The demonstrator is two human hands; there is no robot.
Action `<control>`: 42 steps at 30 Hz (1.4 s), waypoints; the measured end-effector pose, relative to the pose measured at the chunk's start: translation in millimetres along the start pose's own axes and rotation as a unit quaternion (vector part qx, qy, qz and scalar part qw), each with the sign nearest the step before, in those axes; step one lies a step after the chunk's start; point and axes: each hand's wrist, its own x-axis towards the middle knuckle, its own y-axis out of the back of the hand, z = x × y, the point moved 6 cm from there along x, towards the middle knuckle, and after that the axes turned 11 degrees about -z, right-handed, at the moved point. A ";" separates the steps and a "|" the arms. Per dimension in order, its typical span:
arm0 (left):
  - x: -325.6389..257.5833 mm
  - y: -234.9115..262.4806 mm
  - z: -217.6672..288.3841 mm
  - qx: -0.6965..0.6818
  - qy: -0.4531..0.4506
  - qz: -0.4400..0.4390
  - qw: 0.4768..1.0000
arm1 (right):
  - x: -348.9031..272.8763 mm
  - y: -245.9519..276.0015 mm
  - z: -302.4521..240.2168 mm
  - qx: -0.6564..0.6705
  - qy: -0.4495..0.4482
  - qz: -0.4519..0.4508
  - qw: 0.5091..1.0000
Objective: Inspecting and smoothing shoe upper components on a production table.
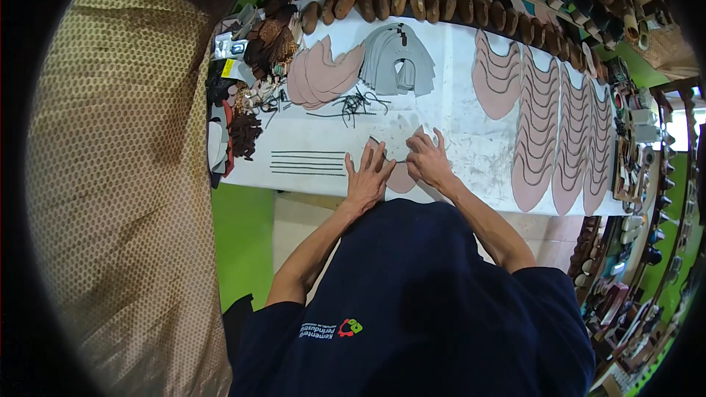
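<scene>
A pink, curved shoe-upper piece (401, 179) lies at the near edge of the white table, between my two hands. A thin dark strip runs along its curved inner edge, partly hidden by my fingers. My left hand (366, 180) rests at the left arm of the piece, its fingers spread and touching the edge. At the right arm, my right hand (429, 162) has its fingers bent and closed on the piece. To the left of my hands, several thin dark strips (307, 163) are laid out in parallel rows.
Overlapping pink pieces with dark edges (535, 140) form columns at the right. Farther back are plain pink pieces (323, 73), grey curved pieces (397, 37) and tangled dark strips (358, 106). Brown shoe lasts (398, 0) line the far edge; scraps (246, 132) crowd the left end.
</scene>
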 end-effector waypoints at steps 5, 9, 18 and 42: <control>2.2 -0.2 4.4 0.016 0.005 -0.014 1.000 | 0.6 0.3 1.0 0.000 0.006 -0.002 1.000; 0.6 2.3 6.9 -0.008 0.014 -0.006 1.000 | 1.6 -0.5 2.0 -0.001 0.009 -0.005 1.000; -8.6 3.9 0.2 -0.053 0.043 0.026 0.997 | 1.6 -2.4 3.5 0.008 0.006 0.005 1.000; -0.3 1.6 13.0 -0.017 0.028 0.011 0.999 | 4.0 -0.4 1.9 0.013 0.025 0.017 0.999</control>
